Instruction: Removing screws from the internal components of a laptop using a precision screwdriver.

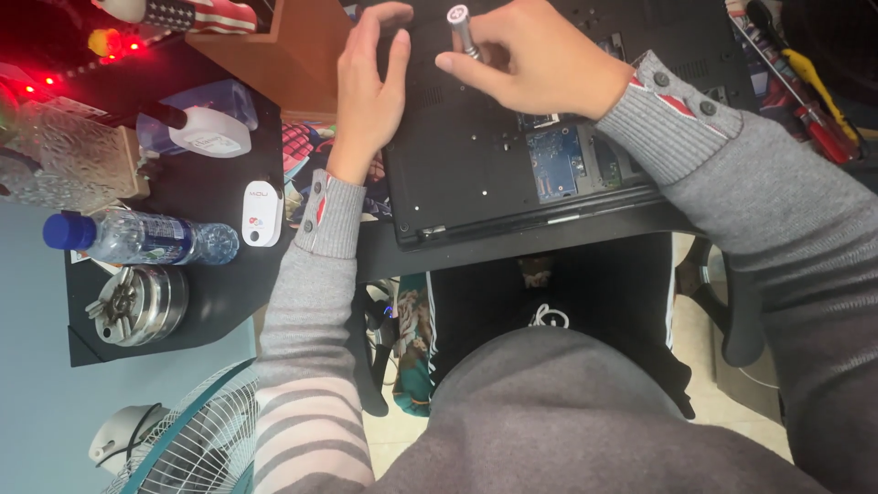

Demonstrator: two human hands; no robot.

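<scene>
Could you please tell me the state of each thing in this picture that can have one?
Black laptop: upside down, one bottom panel off, blue circuit board showing.
Silver screwdriver: upright, pinched by right hand.
Left hand: flat on laptop.
Clear plastic water bottle: lying down, blue cap on.
Red string lights: lit.

The tip of the silver metal screwdriver (463, 29) is hidden behind the right hand (530, 59), whose grip covers its shaft. The far part of the black upturned laptop (476, 165) is cut off by the top edge. The red-handled screwdrivers (819, 123) run out at the right edge. The white fan (197, 439) is cut off below.
</scene>
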